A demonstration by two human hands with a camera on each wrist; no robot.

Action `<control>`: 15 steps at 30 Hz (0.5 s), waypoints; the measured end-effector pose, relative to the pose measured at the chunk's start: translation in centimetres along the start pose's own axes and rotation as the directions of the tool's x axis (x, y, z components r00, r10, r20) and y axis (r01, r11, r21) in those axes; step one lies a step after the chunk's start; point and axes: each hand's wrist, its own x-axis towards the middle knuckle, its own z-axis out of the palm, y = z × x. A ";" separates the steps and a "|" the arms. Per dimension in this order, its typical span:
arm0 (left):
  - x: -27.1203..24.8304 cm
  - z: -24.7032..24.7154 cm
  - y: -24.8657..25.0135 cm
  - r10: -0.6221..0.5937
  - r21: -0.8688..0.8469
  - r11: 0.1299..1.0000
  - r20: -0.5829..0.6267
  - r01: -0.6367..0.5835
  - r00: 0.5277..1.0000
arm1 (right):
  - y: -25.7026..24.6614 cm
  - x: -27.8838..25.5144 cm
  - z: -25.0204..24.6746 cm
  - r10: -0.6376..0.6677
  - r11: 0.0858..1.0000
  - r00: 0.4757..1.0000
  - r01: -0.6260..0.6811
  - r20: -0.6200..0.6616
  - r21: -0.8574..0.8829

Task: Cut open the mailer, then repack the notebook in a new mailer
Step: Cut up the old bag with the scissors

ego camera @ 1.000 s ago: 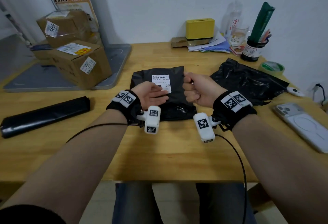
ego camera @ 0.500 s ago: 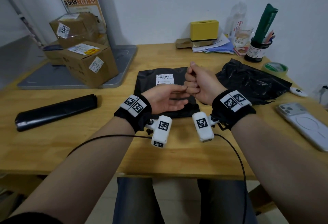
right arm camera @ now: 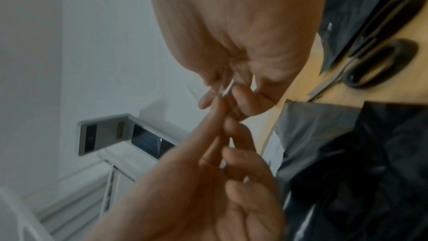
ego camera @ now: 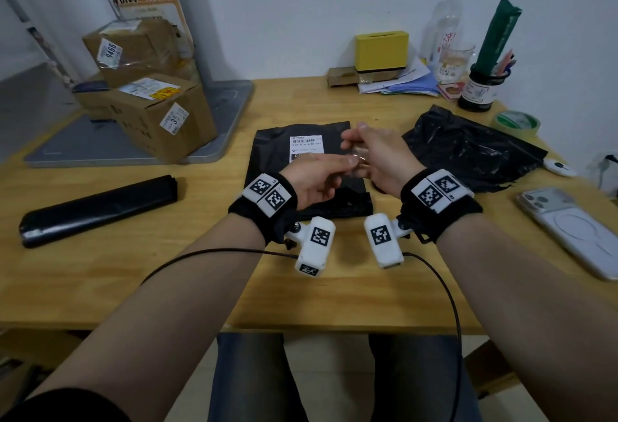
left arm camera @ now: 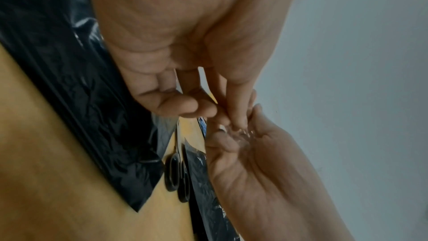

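The black mailer [ego camera: 277, 160] with a white label [ego camera: 306, 144] lies flat mid-table. Both hands hover just above it, fingertips meeting. My left hand [ego camera: 346, 163] pinches a small clear, shiny scrap [left arm camera: 241, 134] that my right hand [ego camera: 352, 149] holds in its curled fingers. In the right wrist view the scrap [right arm camera: 225, 89] shows as a thin white sliver at the right fingertips. Black-handled scissors [left arm camera: 177, 177] lie shut on the wood between the mailer and a crumpled black bag [ego camera: 468, 150]. No notebook shows.
A roll of black mailers [ego camera: 97, 207] lies at the left. Cardboard boxes [ego camera: 160, 114] stand back left on a grey tray. A phone [ego camera: 568, 231] lies at the right, with a green tape roll [ego camera: 516, 122], a pen cup [ego camera: 481, 87] and a yellow box [ego camera: 381, 50] behind.
My left hand lifted off the mailer and moved right to meet the right hand. The right fist loosened, and both sets of fingertips now work at the small clear scrap.
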 end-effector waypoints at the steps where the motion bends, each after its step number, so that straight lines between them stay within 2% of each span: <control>1: 0.1 0.4 0.1 0.001 -0.025 1.000 0.014 -0.001 1.000 | 0.0 0.0 -0.1 -0.007 0.998 1.000 0.007 0.000 -0.056; 4: 0.4 1.9 0.9 0.018 -0.146 0.989 0.055 -0.010 0.998 | -0.2 0.1 -0.4 -0.003 0.978 1.000 0.009 0.029 -0.209; 7: 1.4 3.2 2.2 0.019 -0.208 0.978 0.085 -0.001 0.996 | -0.6 0.1 -1.7 -0.044 0.908 0.998 0.057 0.041 -0.416; 9: 2.0 4.0 3.2 -0.024 -0.215 0.975 0.130 0.052 0.991 | -1.1 0.4 -3.3 -0.098 0.787 0.995 0.089 0.018 -0.611; 11: 2.6 4.6 4.0 -0.065 -0.208 0.973 0.163 0.099 0.984 | -1.9 0.7 -5.4 -0.136 0.644 0.990 0.064 -0.032 -0.762; 12: 2.9 4.9 4.3 -0.074 -0.200 0.974 0.159 0.105 0.985 | -2.4 1.0 -6.6 -0.135 0.613 0.989 0.033 -0.064 -0.789; 15: 4.4 5.4 4.9 -0.090 -0.124 0.987 0.113 0.104 0.990 | -3.7 2.2 -9.9 -0.112 0.601 0.982 -0.056 -0.154 -0.797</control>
